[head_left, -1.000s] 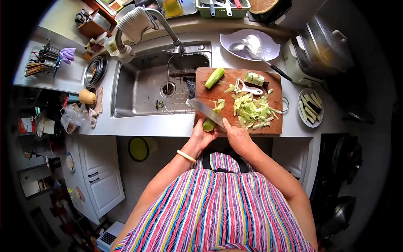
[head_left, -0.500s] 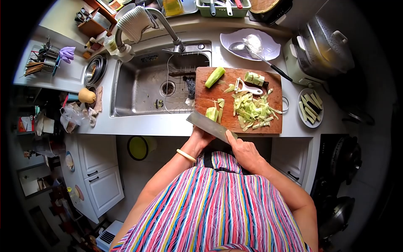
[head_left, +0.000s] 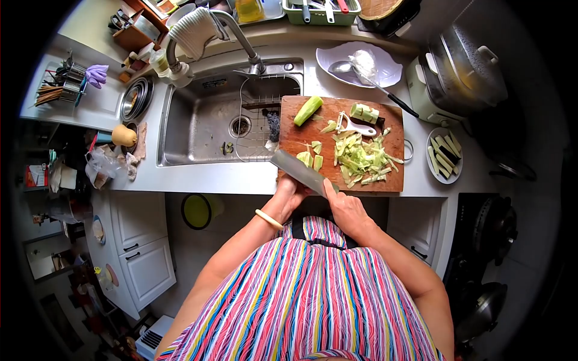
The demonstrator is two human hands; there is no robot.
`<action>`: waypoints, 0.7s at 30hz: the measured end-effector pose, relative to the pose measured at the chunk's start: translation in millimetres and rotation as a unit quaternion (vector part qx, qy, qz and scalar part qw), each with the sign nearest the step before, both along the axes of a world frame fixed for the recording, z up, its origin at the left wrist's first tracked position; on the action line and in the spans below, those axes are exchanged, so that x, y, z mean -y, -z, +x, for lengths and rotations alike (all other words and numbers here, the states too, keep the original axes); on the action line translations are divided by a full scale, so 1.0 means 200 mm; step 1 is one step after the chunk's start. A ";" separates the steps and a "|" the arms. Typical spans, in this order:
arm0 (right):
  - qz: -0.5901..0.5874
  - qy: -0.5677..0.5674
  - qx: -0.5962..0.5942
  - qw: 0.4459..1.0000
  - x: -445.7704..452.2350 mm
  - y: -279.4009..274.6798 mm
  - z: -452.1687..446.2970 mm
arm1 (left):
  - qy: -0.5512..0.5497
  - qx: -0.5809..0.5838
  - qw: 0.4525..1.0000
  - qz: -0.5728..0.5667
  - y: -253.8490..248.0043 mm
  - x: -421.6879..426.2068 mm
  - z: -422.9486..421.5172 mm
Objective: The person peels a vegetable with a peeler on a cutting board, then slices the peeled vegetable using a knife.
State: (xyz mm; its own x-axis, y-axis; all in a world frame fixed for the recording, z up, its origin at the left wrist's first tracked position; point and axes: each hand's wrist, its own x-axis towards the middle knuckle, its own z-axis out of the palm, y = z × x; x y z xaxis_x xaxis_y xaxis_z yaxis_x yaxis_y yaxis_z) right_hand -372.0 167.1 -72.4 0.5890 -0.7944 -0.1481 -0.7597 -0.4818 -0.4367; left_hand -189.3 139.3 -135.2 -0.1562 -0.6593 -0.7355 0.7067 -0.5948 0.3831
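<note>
My right hand (head_left: 348,210) is closed round the handle of a broad-bladed cleaver (head_left: 297,171), its blade slanting up to the left over the near edge of a wooden cutting board (head_left: 292,133). My left hand (head_left: 289,191), with a pale bangle at the wrist, is just under the blade; its fingers are mostly hidden. Beyond the blade lie several cut pieces of pale-green vegetable (head_left: 305,159). A longer green peeled piece (head_left: 308,111) rests at the board's far left. A white peeler (head_left: 356,126) lies near a short green chunk (head_left: 364,112), above a heap of peelings (head_left: 366,157).
Left of the board is a steel sink (head_left: 198,129) with a wire rack (head_left: 253,123) and a tap (head_left: 256,63). A leaf-shaped dish (head_left: 391,62) holding a black-handled ladle (head_left: 400,103) stands behind. At right are a plate (head_left: 456,173) of dark-skinned vegetable strips and a steamer (head_left: 466,66).
The cleaver's blade has shifted slightly up and to the right, my hands moving a little with it. The long green piece beside the blade now appears as shorter, separate pieces.
</note>
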 end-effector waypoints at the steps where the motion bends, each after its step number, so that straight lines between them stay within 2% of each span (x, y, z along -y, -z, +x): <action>1: -0.001 0.002 -0.002 1.000 0.01 0.01 0.00 | -0.010 0.013 1.000 0.015 -0.02 0.01 -0.02; 2: -0.005 0.009 -0.002 1.000 0.02 0.02 0.01 | -0.019 0.026 0.999 0.029 -0.03 0.02 -0.04; 6: -0.017 0.026 -0.007 0.999 0.11 0.13 0.05 | 0.004 -0.058 0.998 -0.015 0.05 -0.03 -0.04; 11: 0.019 0.033 -0.016 0.999 0.26 0.28 0.09 | 0.011 -0.046 0.998 0.043 0.03 -0.05 -0.04; 15: -0.031 0.020 0.031 0.999 0.19 0.20 0.08 | 0.004 -0.057 0.998 0.026 0.05 -0.06 -0.03; 16: -0.034 0.014 0.006 0.999 0.16 0.14 0.08 | 0.004 -0.061 0.998 0.016 0.05 -0.04 -0.02; 19: -0.019 -0.019 -0.005 1.000 0.05 -0.02 0.04 | 0.021 0.007 1.000 -0.004 0.02 -0.02 -0.03; 20: -0.010 -0.020 -0.007 1.000 0.03 -0.05 0.03 | -0.014 0.049 0.999 0.004 -0.01 -0.02 -0.05; 21: -0.003 -0.021 -0.008 1.000 0.02 -0.07 0.02 | -0.016 0.031 0.999 0.015 0.00 -0.01 -0.05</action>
